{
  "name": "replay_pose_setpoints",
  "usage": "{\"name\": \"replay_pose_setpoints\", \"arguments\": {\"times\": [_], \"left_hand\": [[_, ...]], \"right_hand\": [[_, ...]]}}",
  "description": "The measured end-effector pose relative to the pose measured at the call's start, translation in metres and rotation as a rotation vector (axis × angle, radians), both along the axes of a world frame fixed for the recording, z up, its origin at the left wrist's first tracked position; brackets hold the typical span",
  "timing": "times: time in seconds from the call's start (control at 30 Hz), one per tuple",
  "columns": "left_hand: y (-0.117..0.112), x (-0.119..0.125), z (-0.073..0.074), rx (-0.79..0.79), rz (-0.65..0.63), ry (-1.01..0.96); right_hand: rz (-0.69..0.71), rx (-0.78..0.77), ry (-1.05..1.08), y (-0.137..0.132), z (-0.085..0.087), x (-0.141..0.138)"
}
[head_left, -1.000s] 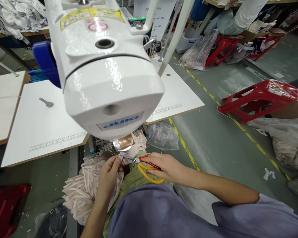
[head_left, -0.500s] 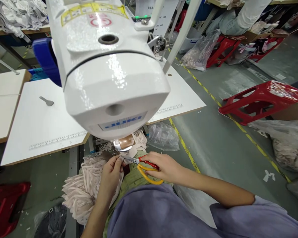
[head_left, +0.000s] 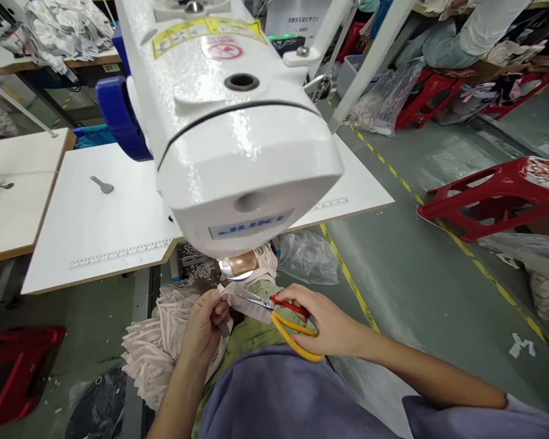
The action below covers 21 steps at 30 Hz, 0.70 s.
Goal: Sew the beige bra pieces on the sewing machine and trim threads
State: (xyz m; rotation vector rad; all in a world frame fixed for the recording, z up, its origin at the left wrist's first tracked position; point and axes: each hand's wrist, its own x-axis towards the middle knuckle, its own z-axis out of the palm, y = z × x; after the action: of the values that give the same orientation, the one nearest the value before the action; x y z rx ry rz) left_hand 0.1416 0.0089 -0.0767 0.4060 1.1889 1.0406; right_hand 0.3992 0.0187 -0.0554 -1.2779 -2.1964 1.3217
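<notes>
My right hand (head_left: 327,320) grips scissors (head_left: 297,335) with one red and one yellow handle, the fingers wrapped round the handles and the blades pointing left. A pale beige fabric piece (head_left: 231,288) is pinched between the thumb and fingers of my left hand (head_left: 205,323). The blades lie along this fabric, close to my left fingertips; whether they are cutting I cannot tell. To the left of my left hand hangs a thick bunch of pale beige lacy garment pieces (head_left: 153,347). More pale lace (head_left: 268,262) shows just under the machine head.
A white sewing machine head (head_left: 247,158) stands right above my hands. Its white table (head_left: 105,225) carries a printed ruler and a small grey spoon-shaped piece (head_left: 103,185). Red stools (head_left: 498,195) and plastic bags (head_left: 308,256) are on the floor. A seated person's leg (head_left: 432,49) is at the back right.
My right hand and the scissors have shifted right and slightly down in the view. More of the pale fabric now shows by the blades. The whole view has shifted a little too.
</notes>
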Motion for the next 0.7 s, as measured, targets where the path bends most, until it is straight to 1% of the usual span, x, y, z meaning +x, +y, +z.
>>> {"name": "replay_pose_setpoints", "arguments": {"times": [0.1,0.23,0.4,0.57,0.7], "left_hand": [[-0.002,-0.002,0.002,0.021,0.012,0.051],[-0.004,-0.003,0.005,0.056,0.007,0.181],[-0.004,-0.003,0.004,0.100,-0.028,0.329],[-0.003,-0.007,0.000,0.131,-0.051,0.416],[-0.002,-0.008,-0.003,0.138,-0.056,0.429]], "right_hand": [[0.010,-0.009,0.007,0.001,-0.002,-0.008],[-0.001,0.021,0.020,0.008,-0.005,-0.021],[0.000,0.050,0.009,0.015,-0.009,-0.036],[0.024,0.020,-0.009,0.023,-0.010,-0.037],[0.058,0.030,-0.001,0.027,-0.008,-0.032]]}}
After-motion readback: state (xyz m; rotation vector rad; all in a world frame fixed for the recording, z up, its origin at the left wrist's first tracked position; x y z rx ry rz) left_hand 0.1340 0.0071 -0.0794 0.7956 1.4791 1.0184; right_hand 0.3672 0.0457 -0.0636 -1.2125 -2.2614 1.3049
